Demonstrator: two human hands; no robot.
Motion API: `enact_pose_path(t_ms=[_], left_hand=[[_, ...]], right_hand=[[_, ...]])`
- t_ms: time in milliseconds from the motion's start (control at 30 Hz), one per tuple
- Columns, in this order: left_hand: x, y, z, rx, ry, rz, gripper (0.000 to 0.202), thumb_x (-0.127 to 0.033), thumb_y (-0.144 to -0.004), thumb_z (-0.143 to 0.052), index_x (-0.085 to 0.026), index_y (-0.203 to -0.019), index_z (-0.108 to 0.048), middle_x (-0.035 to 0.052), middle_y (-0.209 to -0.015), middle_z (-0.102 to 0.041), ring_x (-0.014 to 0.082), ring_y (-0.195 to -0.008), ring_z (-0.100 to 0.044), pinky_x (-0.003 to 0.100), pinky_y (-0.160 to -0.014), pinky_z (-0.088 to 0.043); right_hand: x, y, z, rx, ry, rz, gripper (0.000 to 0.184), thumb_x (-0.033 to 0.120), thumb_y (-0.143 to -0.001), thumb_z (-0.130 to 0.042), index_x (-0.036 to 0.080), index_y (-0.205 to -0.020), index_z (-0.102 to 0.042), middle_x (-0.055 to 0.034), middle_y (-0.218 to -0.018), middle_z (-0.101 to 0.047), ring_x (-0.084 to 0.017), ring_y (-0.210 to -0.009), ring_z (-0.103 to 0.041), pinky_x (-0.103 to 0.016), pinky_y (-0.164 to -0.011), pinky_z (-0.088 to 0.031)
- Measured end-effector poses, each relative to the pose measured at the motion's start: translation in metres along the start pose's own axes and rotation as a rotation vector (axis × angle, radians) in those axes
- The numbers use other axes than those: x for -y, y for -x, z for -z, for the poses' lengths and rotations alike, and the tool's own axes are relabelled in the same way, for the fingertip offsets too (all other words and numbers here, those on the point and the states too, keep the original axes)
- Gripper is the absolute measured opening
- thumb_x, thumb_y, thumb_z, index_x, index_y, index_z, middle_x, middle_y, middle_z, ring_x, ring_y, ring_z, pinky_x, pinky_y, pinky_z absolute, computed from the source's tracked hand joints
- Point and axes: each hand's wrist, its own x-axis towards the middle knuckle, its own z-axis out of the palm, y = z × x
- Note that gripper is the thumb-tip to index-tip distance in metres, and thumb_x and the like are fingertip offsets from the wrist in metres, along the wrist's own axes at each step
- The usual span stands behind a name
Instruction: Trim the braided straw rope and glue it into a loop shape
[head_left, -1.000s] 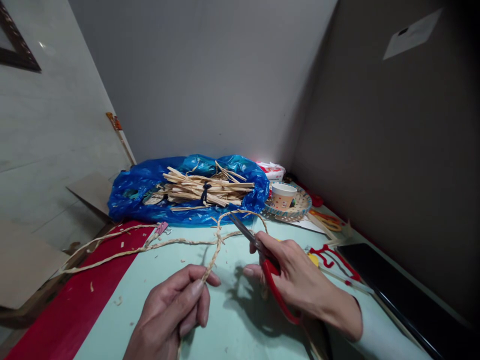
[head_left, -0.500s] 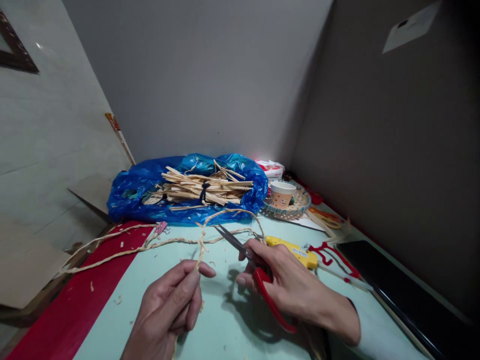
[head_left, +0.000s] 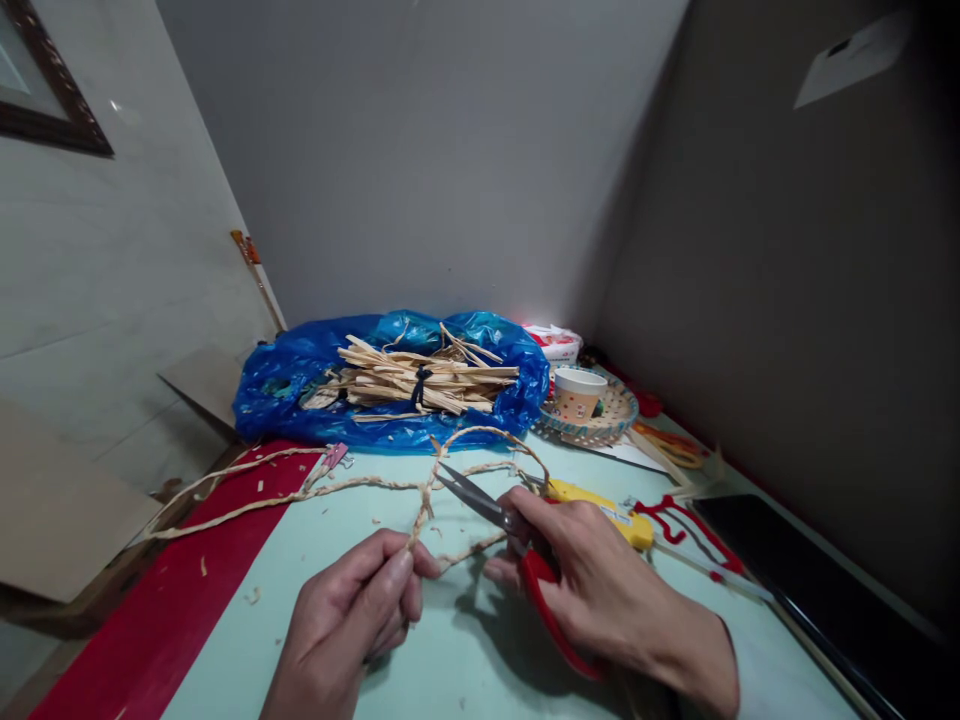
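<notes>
Between the thumb and fingers of my left hand [head_left: 367, 610] is a pinched length of twisted straw-coloured cord [head_left: 422, 510]. The cord rises from the pinch, arches over to the right, and its other stretches run left across the table. My right hand [head_left: 592, 580] grips red-handled scissors [head_left: 480, 500], with some fingers hidden behind the handles. Their blades point up and left, slightly parted, the tips close beside the upright cord. Whether the blades touch the cord I cannot tell. A pink binder clip [head_left: 336, 456] sits by the cord at the left.
Behind lies a tied bundle of dry strips [head_left: 427, 380] on a blue plastic bag [head_left: 300, 350]. A paper cup [head_left: 579, 394] stands in a woven basket [head_left: 619, 420]. To the right are a yellow glue gun [head_left: 634, 525], red wire [head_left: 694, 525] and a black flat device [head_left: 795, 590].
The view has shifted, so the scene sits further right. Another stretch of cord now shows between my hands. The scissor tips remain near the cord, and both hands keep their holds.
</notes>
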Motion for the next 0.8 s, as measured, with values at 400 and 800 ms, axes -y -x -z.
enact_pose_path(t_ms=[400,800], left_hand=[[0.003,-0.002,0.007,0.116,-0.447,-0.288,0.031,-0.040,-0.083,-0.061,-0.024,-0.060,-0.073,0.0045,-0.075,-0.071,0.0199,-0.075,-0.061,0.024,-0.062,-0.042],[0.004,-0.001,-0.001,0.043,-0.468,-0.248,0.010,-0.032,-0.072,-0.071,-0.028,-0.066,-0.077,-0.0011,-0.070,-0.071,0.0158,-0.068,-0.062,0.020,-0.060,-0.045]], right_hand=[[0.009,-0.003,0.004,-0.161,-1.131,-0.219,0.032,0.039,-0.083,-0.072,0.021,-0.106,-0.058,-0.0045,-0.101,-0.071,-0.012,-0.075,-0.067,-0.014,-0.045,-0.043],[0.006,-0.004,0.006,-0.271,-1.421,-0.240,0.034,0.027,-0.075,-0.080,0.023,-0.098,-0.055,0.0041,-0.075,-0.066,-0.004,-0.052,-0.054,-0.010,-0.039,-0.035]])
